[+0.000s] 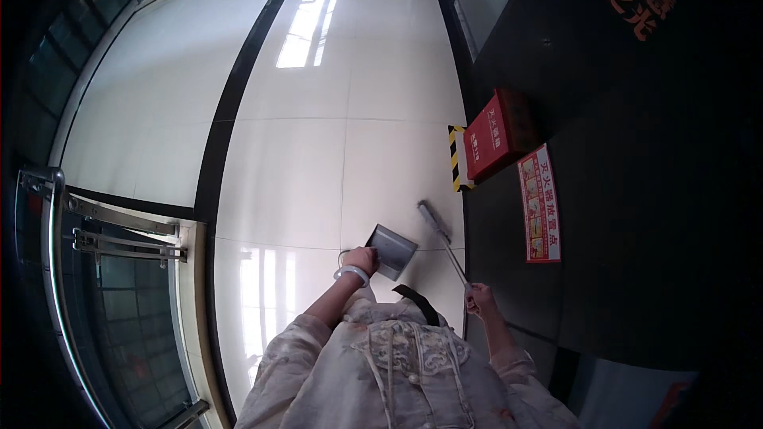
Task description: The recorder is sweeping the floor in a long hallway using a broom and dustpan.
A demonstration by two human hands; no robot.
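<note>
My left hand [362, 260], with a pale bangle on its wrist, is closed on the upper end of a grey dustpan [395, 252]. The pan hangs in front of me over the glossy white tiles; I cannot tell whether it touches them. To the right, my right hand [482, 299] grips the handle of a broom [454, 260]. The broom's grey head [434, 221] lies beyond the hand, to the right of the dustpan and apart from it, near the dark wall.
A red fire extinguisher box [499, 135] stands against the dark wall on the right, with black and yellow floor tape [455, 159] beside it. Below the box is a red and white sign [540, 206]. Metal door bars [56, 270] and glass are at the left.
</note>
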